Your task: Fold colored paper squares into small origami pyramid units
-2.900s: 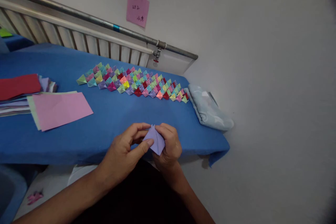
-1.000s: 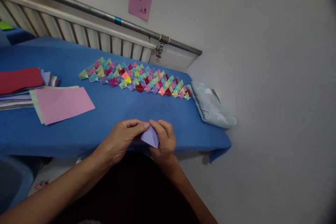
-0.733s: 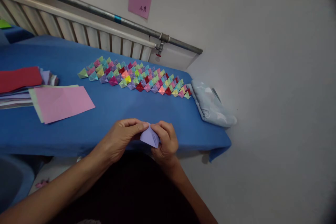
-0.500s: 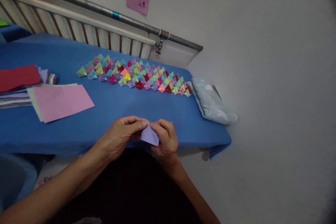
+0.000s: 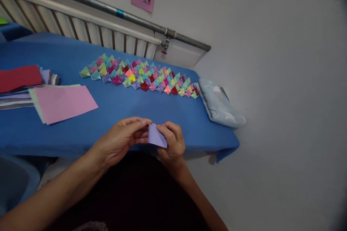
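A small folded piece of lilac paper (image 5: 156, 136) is held in front of me, just above the table's near edge. My right hand (image 5: 172, 144) pinches its right side, thumb on top and fingers curled around. On the other side my left hand (image 5: 121, 139) has thumb and forefinger closed at the paper's upper left corner, with the other fingers bent by its left edge. Several layers show along the paper's lower right edge. Beyond the hands stand rows of small folded paper pieces (image 5: 141, 75) in many colours.
Pink paper sheets (image 5: 66, 103) lie on the blue tablecloth (image 5: 114, 104) at the left, beside a stack topped with red paper (image 5: 20, 78). A folded grey-blue cloth (image 5: 221, 103) sits at the right end. Behind runs a radiator (image 5: 93, 34) with a pipe (image 5: 141, 21) and valve.
The lilac paper has turned slightly and shifted a little right. My left thumb has drawn back from its top face to the left corner; my right hand keeps its pinch.
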Demonstrator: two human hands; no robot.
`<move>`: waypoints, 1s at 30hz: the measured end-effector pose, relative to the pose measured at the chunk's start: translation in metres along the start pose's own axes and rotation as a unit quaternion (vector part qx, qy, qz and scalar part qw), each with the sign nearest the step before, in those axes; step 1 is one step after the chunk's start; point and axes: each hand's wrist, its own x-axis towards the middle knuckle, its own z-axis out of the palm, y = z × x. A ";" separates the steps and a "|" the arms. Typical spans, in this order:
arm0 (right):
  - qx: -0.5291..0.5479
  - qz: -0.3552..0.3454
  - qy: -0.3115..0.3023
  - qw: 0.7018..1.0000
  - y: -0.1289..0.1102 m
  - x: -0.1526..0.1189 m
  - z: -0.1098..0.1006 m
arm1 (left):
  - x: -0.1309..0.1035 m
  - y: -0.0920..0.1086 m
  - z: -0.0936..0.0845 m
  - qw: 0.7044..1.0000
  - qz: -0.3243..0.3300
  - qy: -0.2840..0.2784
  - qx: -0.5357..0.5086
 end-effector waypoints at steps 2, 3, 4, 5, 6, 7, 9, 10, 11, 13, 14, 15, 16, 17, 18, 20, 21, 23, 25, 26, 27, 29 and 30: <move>-0.002 0.003 -0.002 1.000 0.000 0.000 0.000 | 0.000 0.000 0.001 1.000 -0.001 0.008 -0.006; -0.004 0.003 -0.002 1.000 0.000 0.000 0.000 | 0.000 0.000 0.001 1.000 -0.002 0.010 -0.007; -0.006 0.002 -0.001 1.000 0.000 0.001 0.000 | 0.000 -0.001 0.002 1.000 -0.004 0.012 -0.006; -0.008 0.000 0.000 1.000 -0.001 0.001 0.000 | 0.000 -0.001 0.002 1.000 -0.006 0.013 -0.005; -0.010 -0.002 0.003 1.000 -0.001 0.002 0.000 | 0.000 -0.002 0.002 1.000 -0.008 0.014 -0.002; -0.012 -0.004 0.006 1.000 -0.002 0.003 0.000 | 0.000 -0.002 0.003 1.000 -0.010 0.015 0.000; -0.016 -0.009 0.008 1.000 -0.003 0.003 0.000 | -0.001 -0.003 0.003 1.000 -0.008 0.019 0.009; -0.017 -0.012 0.006 1.000 -0.003 0.003 0.000 | -0.001 -0.003 0.003 1.000 -0.002 0.024 0.017; -0.018 -0.013 0.005 1.000 -0.003 0.003 0.000 | -0.002 -0.004 0.004 0.999 0.006 0.029 0.026; -0.017 -0.012 0.004 1.000 -0.003 0.002 -0.001 | -0.003 -0.005 0.004 0.997 0.028 0.043 0.051; -0.017 -0.011 0.006 1.000 -0.003 0.001 -0.001 | -0.003 -0.006 0.004 0.996 0.042 0.049 0.065; -0.017 -0.011 0.008 1.000 -0.003 0.001 0.000 | -0.004 -0.007 0.004 0.994 0.058 0.056 0.079; -0.017 -0.012 0.011 1.000 -0.002 0.001 0.000 | -0.005 -0.008 0.005 0.991 0.074 0.062 0.092; -0.017 -0.014 0.015 1.000 -0.003 0.001 0.000 | -0.005 -0.009 0.005 0.988 0.090 0.067 0.103; -0.018 -0.014 0.019 1.000 -0.003 0.001 0.000 | -0.006 -0.009 0.006 0.985 0.106 0.071 0.112; -0.019 -0.014 0.027 0.999 -0.004 0.002 0.001 | -0.008 -0.009 0.007 0.981 0.129 0.073 0.127; -0.020 -0.013 0.030 0.999 -0.004 0.003 0.001 | -0.009 -0.008 0.008 0.979 0.136 0.072 0.134; -0.019 -0.013 0.032 0.999 -0.006 0.004 0.001 | -0.011 -0.007 0.009 0.977 0.143 0.069 0.144; -0.020 -0.013 0.030 0.999 -0.007 0.005 0.000 | -0.012 -0.007 0.009 0.976 0.146 0.068 0.145; -0.021 -0.012 0.028 0.999 -0.007 0.005 0.000 | -0.012 -0.007 0.009 0.977 0.145 0.065 0.143; -0.022 -0.012 0.025 0.999 -0.007 0.005 0.000 | -0.011 -0.008 0.008 0.979 0.139 0.063 0.137; -0.025 -0.011 0.020 0.999 -0.007 0.005 -0.001 | -0.009 -0.010 0.006 0.984 0.121 0.058 0.120; -0.024 -0.011 0.016 1.000 -0.007 0.005 -0.001 | -0.007 -0.011 0.006 0.986 0.112 0.056 0.111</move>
